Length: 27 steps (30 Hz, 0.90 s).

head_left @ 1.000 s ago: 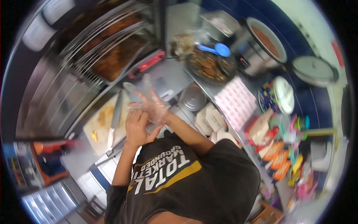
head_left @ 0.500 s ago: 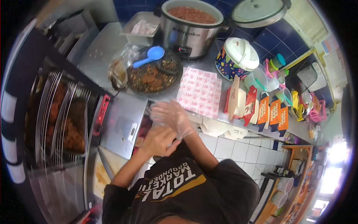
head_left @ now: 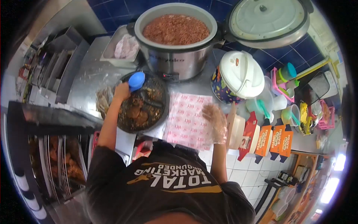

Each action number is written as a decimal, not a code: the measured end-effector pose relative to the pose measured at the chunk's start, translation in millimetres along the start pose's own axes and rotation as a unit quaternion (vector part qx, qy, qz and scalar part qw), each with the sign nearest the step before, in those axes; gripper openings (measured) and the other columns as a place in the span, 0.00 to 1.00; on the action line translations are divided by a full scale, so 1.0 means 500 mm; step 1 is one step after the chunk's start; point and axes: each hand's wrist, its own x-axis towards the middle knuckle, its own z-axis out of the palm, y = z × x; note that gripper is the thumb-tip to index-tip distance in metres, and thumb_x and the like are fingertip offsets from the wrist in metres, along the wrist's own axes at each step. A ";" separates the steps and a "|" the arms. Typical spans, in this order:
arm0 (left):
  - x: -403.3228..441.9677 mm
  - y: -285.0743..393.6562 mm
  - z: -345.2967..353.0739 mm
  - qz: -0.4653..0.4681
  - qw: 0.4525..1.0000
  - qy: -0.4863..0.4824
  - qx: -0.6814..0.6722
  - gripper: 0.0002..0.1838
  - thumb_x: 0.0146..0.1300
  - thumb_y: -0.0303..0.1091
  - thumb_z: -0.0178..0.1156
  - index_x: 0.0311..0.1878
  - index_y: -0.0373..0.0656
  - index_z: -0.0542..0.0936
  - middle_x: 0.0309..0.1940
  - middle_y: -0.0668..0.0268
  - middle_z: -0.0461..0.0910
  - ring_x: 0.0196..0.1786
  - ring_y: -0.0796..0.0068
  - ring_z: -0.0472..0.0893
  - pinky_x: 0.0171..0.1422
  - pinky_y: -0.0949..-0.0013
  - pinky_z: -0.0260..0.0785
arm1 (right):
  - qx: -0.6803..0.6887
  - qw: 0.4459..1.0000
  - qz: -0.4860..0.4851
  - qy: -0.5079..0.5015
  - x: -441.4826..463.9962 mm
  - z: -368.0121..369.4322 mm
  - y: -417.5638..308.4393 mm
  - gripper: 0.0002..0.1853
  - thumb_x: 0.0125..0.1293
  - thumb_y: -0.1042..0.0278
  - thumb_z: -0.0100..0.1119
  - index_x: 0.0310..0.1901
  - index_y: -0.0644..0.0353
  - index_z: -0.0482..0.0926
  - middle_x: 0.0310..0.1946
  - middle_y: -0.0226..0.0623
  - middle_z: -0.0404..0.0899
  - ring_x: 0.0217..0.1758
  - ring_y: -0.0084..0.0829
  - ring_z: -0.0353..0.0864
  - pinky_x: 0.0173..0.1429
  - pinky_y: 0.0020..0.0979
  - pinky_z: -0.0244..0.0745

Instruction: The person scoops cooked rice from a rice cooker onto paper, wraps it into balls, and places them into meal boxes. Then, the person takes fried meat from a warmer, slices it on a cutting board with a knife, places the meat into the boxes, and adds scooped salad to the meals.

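Note:
My left hand (head_left: 122, 91) is bare and closed around the handle of a blue scoop (head_left: 137, 80). The scoop is over the back of a dark round stone mortar (head_left: 161, 112), which holds brown patties and chopped spicy bits. My right hand (head_left: 214, 118) wears a clear plastic glove. Its fingers are stretched out at the right edge of the pink-and-white printed paper sheets (head_left: 186, 119); whether it presses on them I cannot tell. Behind the mortar stands a large rice cooker (head_left: 175, 61) full of reddish-brown rice.
Right of the paper stand a patterned container with a white lid (head_left: 242, 76) and a row of takeaway boxes (head_left: 263, 140). The cooker's lid (head_left: 266, 20) hangs open behind. A metal tray (head_left: 112, 56) sits back left. Fried food fills racks (head_left: 61, 160) at lower left.
My left hand has let go of the glove on my right hand, moved left and taken the blue scoop from the mortar. My right hand has moved right, to the paper's edge.

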 end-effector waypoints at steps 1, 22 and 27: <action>0.002 -0.011 0.006 0.007 0.999 -0.026 -0.037 0.11 0.59 0.35 0.67 0.39 0.37 0.86 0.43 0.43 0.85 0.49 0.39 0.84 0.56 0.45 0.77 | 0.005 1.000 -0.003 0.005 0.013 -0.001 0.007 0.22 0.78 0.53 0.54 0.58 0.66 0.78 0.50 0.44 0.85 0.52 0.35 0.86 0.57 0.36 0.81; 0.391 0.434 -0.554 0.243 0.941 0.164 0.169 0.15 0.62 0.23 0.56 0.52 0.29 0.74 0.35 0.44 0.84 0.37 0.45 0.87 0.39 0.51 0.82 | -0.314 0.900 -0.296 0.070 0.341 0.215 -0.180 0.26 0.72 0.65 0.61 0.66 0.74 0.72 0.57 0.62 0.81 0.59 0.49 0.84 0.61 0.39 0.79; 0.329 0.469 -0.523 0.270 0.952 0.056 0.131 0.12 0.62 0.22 0.54 0.48 0.27 0.74 0.30 0.43 0.84 0.35 0.45 0.87 0.38 0.52 0.82 | -0.301 0.918 -0.255 0.040 0.350 0.220 -0.179 0.37 0.66 0.60 0.70 0.69 0.75 0.67 0.68 0.65 0.70 0.65 0.53 0.79 0.62 0.42 0.80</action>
